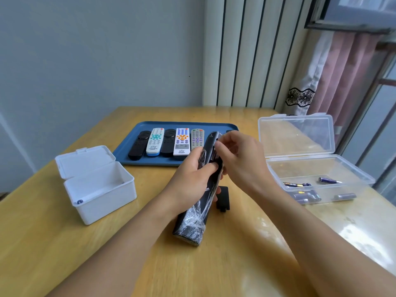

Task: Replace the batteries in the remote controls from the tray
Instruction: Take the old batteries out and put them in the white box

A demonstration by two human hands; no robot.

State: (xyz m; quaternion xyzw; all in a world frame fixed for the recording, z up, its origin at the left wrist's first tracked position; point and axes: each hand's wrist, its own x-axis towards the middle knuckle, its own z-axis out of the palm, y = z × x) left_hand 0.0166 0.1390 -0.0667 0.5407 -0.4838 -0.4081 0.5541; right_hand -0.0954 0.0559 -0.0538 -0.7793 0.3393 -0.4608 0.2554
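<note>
Step in hand: battery swap on a black film-wrapped remote control [194,213], held tilted just in front of the blue plastic tray [126,156]. Left hand [190,181] fingers gripped its body; right hand [240,159] fingers pinched at the open compartment, contents unclear. Black battery cover [224,198] lay on the wooden bench [107,254] beside it. Next, judged: seat or lift out cells, with open room near the bench's front edge.

Pink curtain [345,82] by window at right; striped wall panel [246,50] behind table.
</note>
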